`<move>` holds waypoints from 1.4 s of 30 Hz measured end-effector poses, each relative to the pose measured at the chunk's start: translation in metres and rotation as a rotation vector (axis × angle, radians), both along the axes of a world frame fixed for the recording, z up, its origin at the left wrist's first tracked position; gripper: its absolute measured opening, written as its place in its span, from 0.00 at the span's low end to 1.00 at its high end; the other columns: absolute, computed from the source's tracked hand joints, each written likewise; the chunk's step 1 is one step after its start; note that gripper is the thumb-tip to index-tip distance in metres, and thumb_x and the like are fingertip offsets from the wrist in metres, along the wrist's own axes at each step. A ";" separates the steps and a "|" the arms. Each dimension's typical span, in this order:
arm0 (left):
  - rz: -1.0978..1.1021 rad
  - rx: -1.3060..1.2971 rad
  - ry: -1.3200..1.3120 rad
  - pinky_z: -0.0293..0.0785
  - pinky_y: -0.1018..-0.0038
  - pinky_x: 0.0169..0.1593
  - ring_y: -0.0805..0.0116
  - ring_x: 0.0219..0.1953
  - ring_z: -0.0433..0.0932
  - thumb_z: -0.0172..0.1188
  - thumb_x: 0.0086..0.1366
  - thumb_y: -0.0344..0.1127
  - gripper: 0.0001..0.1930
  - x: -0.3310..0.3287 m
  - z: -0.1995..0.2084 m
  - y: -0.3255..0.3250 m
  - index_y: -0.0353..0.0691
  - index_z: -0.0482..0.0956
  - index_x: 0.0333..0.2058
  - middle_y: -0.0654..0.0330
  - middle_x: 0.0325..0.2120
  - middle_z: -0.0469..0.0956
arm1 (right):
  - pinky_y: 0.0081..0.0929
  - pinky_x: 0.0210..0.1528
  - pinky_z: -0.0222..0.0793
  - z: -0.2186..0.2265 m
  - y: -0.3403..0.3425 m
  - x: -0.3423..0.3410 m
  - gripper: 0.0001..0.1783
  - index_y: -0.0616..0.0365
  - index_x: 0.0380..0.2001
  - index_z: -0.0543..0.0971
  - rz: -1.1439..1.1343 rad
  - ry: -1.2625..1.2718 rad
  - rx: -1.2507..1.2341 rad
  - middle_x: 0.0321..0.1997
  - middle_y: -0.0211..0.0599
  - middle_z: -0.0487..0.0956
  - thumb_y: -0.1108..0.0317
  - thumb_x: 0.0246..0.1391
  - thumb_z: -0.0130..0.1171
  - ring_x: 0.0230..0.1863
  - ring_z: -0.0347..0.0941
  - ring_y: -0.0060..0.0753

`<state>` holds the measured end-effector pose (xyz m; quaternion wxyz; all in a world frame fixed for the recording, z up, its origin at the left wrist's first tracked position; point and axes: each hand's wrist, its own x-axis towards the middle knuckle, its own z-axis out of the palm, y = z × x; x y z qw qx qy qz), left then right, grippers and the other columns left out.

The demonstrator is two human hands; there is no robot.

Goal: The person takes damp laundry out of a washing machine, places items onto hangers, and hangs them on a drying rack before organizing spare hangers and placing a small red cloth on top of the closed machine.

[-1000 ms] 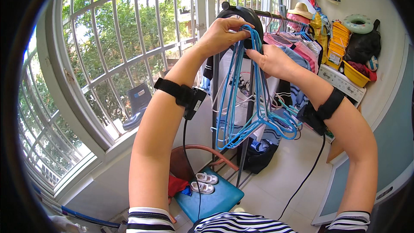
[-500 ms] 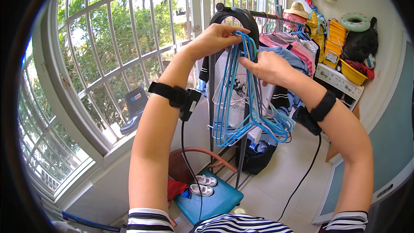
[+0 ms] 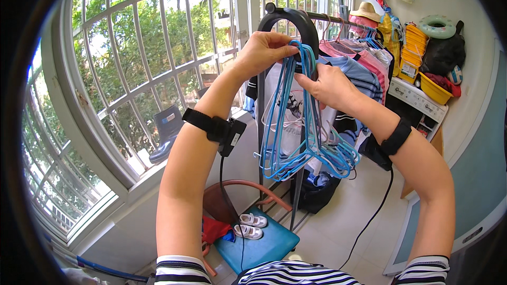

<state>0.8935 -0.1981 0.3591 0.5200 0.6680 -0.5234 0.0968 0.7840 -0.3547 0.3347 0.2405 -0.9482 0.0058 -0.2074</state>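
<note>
Step in hand: You were sorting a bunch of blue wire hangers (image 3: 306, 126) at the top of the clothes rack (image 3: 288, 21), by the look of it separating one hook from the rest.
Left hand (image 3: 261, 53): Your fingers were pinched together on the hooks at the top of the bunch, close against the black curved end of the rack.
Right hand (image 3: 330, 84): Your fingers were closed on the hanger necks just below the hooks, thumb side toward the left hand.
Hanger position: The bunch hung down between your forearms, its lower bars fanned out above the blue stool (image 3: 259, 243).
Surroundings: Hung garments (image 3: 359, 68) filled the rail behind the bunch; the barred window (image 3: 132, 74) stood to your left.
Next move, as judged: It called for a firm hold on the remaining hooks while one hanger was worked free, since the wires looked interlocked and could snag or drag their neighbours.
</note>
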 end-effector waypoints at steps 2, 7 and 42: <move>0.070 -0.041 -0.027 0.71 0.82 0.35 0.78 0.30 0.75 0.62 0.55 0.33 0.12 -0.003 -0.002 -0.002 0.32 0.79 0.36 0.61 0.28 0.79 | 0.36 0.37 0.70 -0.001 0.001 0.000 0.30 0.61 0.21 0.77 -0.033 -0.039 -0.047 0.22 0.46 0.78 0.40 0.41 0.49 0.31 0.77 0.44; 0.078 -0.055 -0.155 0.71 0.81 0.35 0.78 0.32 0.75 0.61 0.56 0.31 0.11 0.006 -0.008 -0.007 0.34 0.78 0.37 0.61 0.29 0.78 | 0.37 0.41 0.69 -0.006 0.003 0.000 0.30 0.64 0.23 0.77 -0.097 -0.070 -0.031 0.27 0.49 0.78 0.42 0.37 0.52 0.36 0.76 0.46; -0.062 -0.150 0.346 0.72 0.76 0.41 0.74 0.37 0.74 0.45 0.67 0.41 0.17 0.006 -0.047 -0.001 0.36 0.70 0.47 0.61 0.35 0.75 | 0.27 0.29 0.69 0.003 0.000 0.013 0.20 0.68 0.23 0.75 0.161 -0.402 0.222 0.20 0.44 0.76 0.56 0.40 0.56 0.23 0.74 0.33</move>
